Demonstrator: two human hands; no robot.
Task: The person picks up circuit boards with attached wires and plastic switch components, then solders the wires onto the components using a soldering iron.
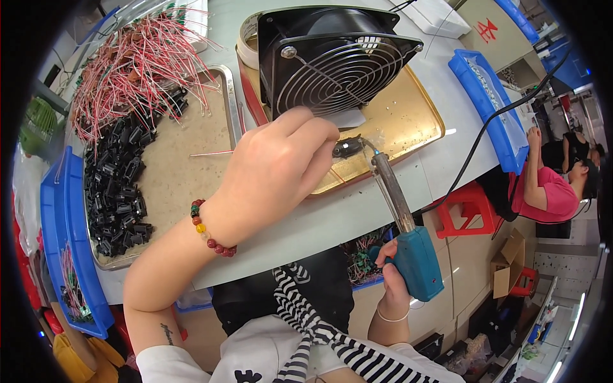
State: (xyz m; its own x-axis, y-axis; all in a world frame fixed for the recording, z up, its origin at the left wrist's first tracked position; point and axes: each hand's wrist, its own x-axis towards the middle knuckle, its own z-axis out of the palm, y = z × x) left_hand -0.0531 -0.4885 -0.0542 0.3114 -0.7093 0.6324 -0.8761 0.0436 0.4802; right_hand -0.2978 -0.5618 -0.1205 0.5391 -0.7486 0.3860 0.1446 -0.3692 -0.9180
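Note:
My left hand, with a beaded bracelet at the wrist, reaches across the bench with fingers pinched at a small black plastic part. The fingertips are partly hidden behind the hand. In my right hand is a soldering gun with a teal grip and a long metal barrel. Its bent tip is at the right end of the black part; whether the two touch I cannot tell. A thin red wire sticks out to the left from behind my left hand.
A black fan with a wire guard stands on a gold tray. At left, a metal-rimmed tray carries black plastic parts and red-and-white wires. A black cable trails right, near a blue bin and a seated person.

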